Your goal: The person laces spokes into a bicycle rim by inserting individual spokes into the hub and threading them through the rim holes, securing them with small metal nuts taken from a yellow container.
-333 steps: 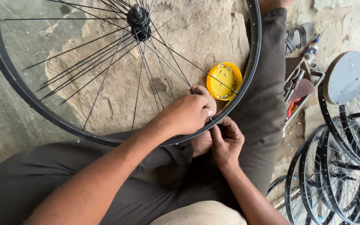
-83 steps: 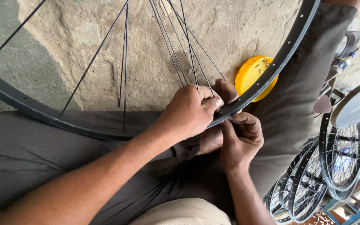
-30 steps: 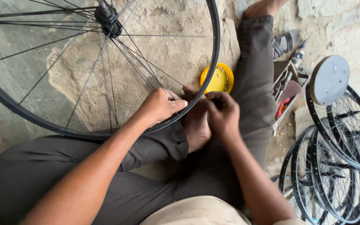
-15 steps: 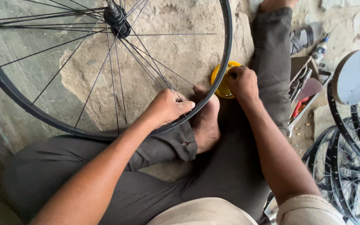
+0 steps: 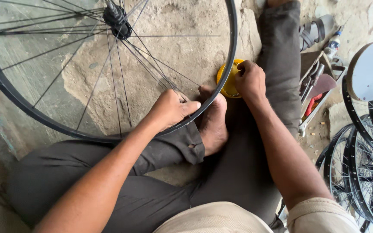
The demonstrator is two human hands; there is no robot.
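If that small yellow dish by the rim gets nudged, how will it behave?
The yellow dish looks like thin, shallow plastic, so probably light and apt to slide on the gritty concrete floor. The right hand reaches into it beside the wheel rim; pressing one edge might tip it.

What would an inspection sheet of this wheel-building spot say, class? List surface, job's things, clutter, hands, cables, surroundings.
Surface: rough, worn concrete floor.
Job's things: black spoked wheel resting across the lap; yellow dish beside it.
Clutter: tray of hand tools, sandal.
Hands: left hand grips spokes at the rim; right hand reaches into the dish.
Cables: nothing seen.
Surroundings: stacked wheels, round grey disc.
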